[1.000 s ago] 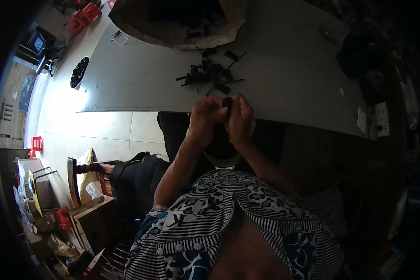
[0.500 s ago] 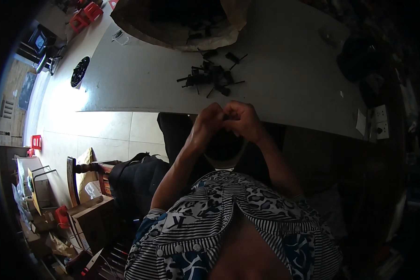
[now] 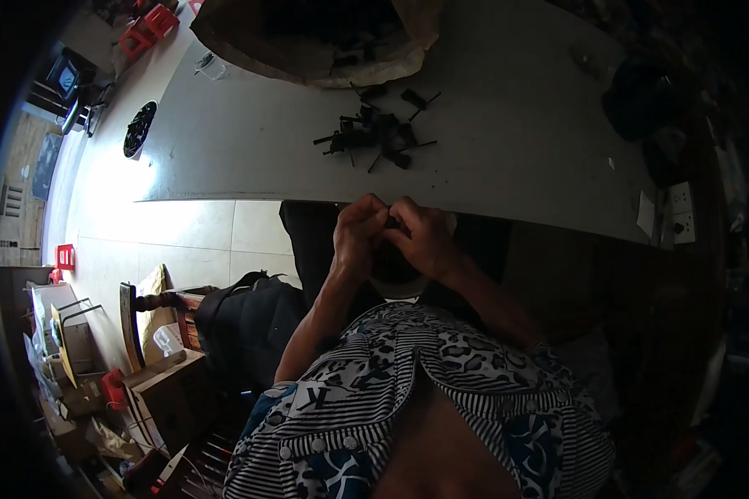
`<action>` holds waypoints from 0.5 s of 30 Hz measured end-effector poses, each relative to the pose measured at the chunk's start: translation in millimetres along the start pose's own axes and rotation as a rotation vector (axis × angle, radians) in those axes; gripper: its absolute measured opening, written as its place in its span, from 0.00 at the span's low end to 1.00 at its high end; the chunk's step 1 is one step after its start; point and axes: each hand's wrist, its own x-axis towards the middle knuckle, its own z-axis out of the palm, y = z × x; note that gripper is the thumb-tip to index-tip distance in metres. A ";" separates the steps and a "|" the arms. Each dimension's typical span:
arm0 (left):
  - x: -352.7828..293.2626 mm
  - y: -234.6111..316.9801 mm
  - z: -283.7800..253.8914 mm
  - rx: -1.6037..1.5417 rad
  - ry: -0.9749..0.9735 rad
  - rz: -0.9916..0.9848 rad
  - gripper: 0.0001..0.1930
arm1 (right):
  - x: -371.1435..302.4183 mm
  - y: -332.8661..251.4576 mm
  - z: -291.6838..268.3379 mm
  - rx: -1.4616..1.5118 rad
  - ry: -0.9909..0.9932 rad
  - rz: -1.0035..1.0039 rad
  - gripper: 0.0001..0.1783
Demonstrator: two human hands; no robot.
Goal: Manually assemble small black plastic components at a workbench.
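- Working at the near edge of the grey table [image 3: 516,125], I find my left hand [image 3: 356,237] and right hand [image 3: 426,241] brought together, fingertips meeting.
- Grip: both closed; thumbs and fingers press together on a small dark piece [image 3: 391,219]. Only a sliver of it shows, so its shape cannot be confirmed.
- Progress: one piece is in hand. Its condition, finished or otherwise, cannot be verified from this view.
- Outstanding, by my judgement: a loose heap of dark parts [image 3: 380,131], several with thin stems, lies on the table ahead of my hands, touched by neither.
- Further stock: more dark pieces [image 3: 346,60] lie inside the wide-mouthed brown bag [image 3: 329,81] beyond the heap.
- At far left, a container [image 3: 136,155] is full of dark bits; whether these are completed work I cannot tell.
- Pose: left forearm [image 3: 318,306] slants up and rightward, right forearm [image 3: 495,306] up and leftward; the hands converge in front of my chest, fingers curled inward, backs largely uppermost.
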 end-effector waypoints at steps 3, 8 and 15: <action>1.5 -6.9 -5.3 0.037 0.009 0.058 0.05 | 2.9 1.4 -1.0 0.007 -0.049 0.019 0.13; -3.8 -11.9 -24.5 0.049 -0.154 -0.169 0.06 | 46.4 26.6 -19.0 0.168 -0.316 0.288 0.13; 3.8 -10.9 -13.8 0.720 -0.116 0.060 0.12 | 73.8 52.0 -17.2 -0.612 0.214 -0.051 0.14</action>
